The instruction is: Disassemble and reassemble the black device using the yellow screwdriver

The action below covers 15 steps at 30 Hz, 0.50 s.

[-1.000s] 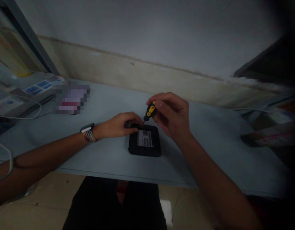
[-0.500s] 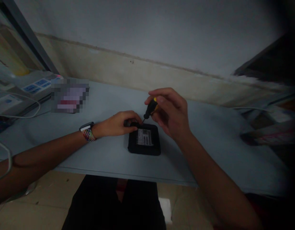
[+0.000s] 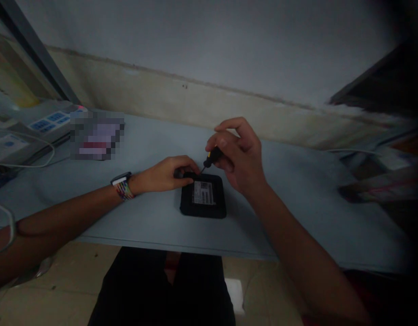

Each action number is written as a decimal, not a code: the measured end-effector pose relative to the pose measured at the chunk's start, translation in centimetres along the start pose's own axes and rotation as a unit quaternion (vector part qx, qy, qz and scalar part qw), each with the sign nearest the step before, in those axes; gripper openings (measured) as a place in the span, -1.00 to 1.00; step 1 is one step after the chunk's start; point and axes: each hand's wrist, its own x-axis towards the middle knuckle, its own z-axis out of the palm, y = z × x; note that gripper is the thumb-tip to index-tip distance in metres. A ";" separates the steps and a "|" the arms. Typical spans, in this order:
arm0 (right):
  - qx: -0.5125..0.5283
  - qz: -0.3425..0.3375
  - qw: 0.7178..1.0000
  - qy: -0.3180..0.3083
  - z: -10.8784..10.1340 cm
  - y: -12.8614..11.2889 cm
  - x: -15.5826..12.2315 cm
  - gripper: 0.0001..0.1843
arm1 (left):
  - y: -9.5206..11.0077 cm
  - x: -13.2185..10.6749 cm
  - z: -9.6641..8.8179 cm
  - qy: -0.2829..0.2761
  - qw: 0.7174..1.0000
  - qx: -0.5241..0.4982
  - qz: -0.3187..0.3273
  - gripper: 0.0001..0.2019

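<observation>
A flat black square box (image 3: 218, 202) with rounded corners and a printed white label (image 3: 204, 193) lies on the table. My left hand (image 3: 177, 173) is closed on its far left corner, thumb on the top face. A small dark part shows between those fingers, too dim to name. In my right hand (image 3: 241, 156) is a screwdriver (image 3: 213, 156) with a black and yellow handle, pinched between thumb and fingers. It leans to the right, and its tip meets the box's far edge close to my left fingertips. What lies under the tip cannot be made out.
On the grey table (image 3: 144, 222), a pixelated phone-like object (image 3: 98, 136) lies at the left. Behind it are a white power strip (image 3: 54, 121) and a pale cable (image 3: 53, 151). A blurred package (image 3: 368, 188) sits at the right. The wall (image 3: 195, 102) borders the table's far side.
My right fingers have shifted around the screwdriver handle, with the index finger raised higher. The handle has turned and tilts lower. My left hand and the box stay in place.
</observation>
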 end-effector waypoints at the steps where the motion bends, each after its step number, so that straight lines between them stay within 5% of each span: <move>1: 0.010 -0.002 1.000 -0.017 -0.1 0.0 -0.1 -0.68 | 0.0 0.0 0.0 0.001 1.000 0.000 -0.001 -0.78; 15: 0.011 0.000 1.000 0.006 0.5 -0.6 -0.3 -0.60 | 0.1 0.0 0.1 0.005 1.000 0.000 0.003 -0.77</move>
